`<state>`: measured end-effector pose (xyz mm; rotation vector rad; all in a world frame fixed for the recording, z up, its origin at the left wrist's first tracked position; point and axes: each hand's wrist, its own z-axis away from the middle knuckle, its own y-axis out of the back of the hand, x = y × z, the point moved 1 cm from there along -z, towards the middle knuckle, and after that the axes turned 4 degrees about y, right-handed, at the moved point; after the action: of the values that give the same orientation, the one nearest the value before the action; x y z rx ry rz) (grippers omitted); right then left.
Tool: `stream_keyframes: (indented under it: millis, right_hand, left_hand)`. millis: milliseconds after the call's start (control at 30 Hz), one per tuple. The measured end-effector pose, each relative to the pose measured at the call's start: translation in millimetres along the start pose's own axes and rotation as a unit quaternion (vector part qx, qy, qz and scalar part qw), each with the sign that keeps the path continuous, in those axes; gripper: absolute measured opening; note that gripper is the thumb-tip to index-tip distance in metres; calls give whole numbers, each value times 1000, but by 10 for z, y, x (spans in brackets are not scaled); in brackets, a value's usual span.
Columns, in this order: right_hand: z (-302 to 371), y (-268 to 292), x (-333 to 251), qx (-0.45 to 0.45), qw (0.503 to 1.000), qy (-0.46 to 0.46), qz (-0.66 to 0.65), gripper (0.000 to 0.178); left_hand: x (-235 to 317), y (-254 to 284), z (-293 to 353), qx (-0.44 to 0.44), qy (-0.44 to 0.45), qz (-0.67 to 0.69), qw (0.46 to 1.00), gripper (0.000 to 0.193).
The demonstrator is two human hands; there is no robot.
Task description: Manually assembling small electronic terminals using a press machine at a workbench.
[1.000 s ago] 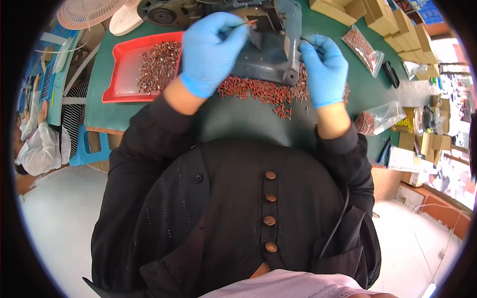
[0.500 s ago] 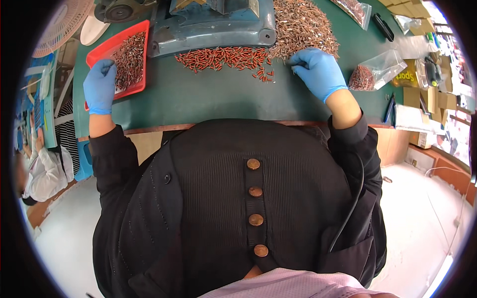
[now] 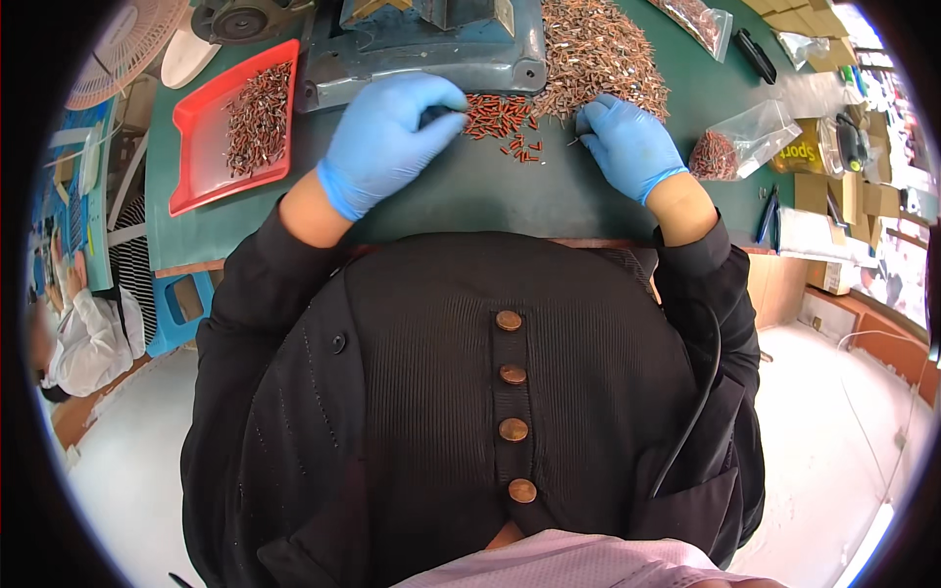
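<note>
Both my hands wear blue gloves. My left hand (image 3: 392,142) hovers over the left part of a row of small red-orange cylindrical parts (image 3: 500,116); its thumb and forefinger are apart, with nothing visible between them. My right hand (image 3: 632,147) is at the near edge of a big heap of small brown-red parts with silvery ends (image 3: 603,54). Its fingers are curled together, and a thin metallic tip pokes out from them; the rest of that piece is hidden. At the left lies a red tray (image 3: 191,162) partly filled with similar small parts (image 3: 260,118).
A grey machine base (image 3: 421,69) stands behind the row. To the right are a clear bag of parts (image 3: 720,152), a black marker-like object (image 3: 755,54) and pliers (image 3: 769,216). A fan (image 3: 127,49) stands at far left, where another person in white (image 3: 93,338) sits.
My left hand has moved right from the red tray to the red-orange parts, and its fingers have parted. The right hand remains by the heap with little change.
</note>
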<state>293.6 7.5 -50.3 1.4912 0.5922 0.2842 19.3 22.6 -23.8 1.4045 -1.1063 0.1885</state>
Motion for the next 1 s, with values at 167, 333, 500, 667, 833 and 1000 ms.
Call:
stream_keyframes:
  millis: [167, 333, 500, 667, 833, 1000]
  right_hand:
    - [18, -32, 19, 8, 1000, -10, -2, 9]
    - [26, 26, 10, 41, 999, 4, -31, 9]
    - [34, -21, 17, 66, 996, -5, -52, 10]
    - [60, -15, 15, 19, 999, -42, -24, 10]
    - [41, 62, 128, 24, 992, -45, -113, 11]
    - [-13, 83, 49, -20, 984, -75, -163, 12]
  left_hand:
    - [155, -198, -108, -41, -25, 5, 999, 13]
    - [86, -422, -156, -64, -80, -86, 991, 8]
    - [68, -569, -161, -63, -83, -147, 984, 7]
    - [59, -570, -180, -76, -81, -167, 980, 9]
    - [73, -392, -217, -92, -32, -58, 994, 8]
    - [97, -304, -147, -137, 96, 182, 969, 4]
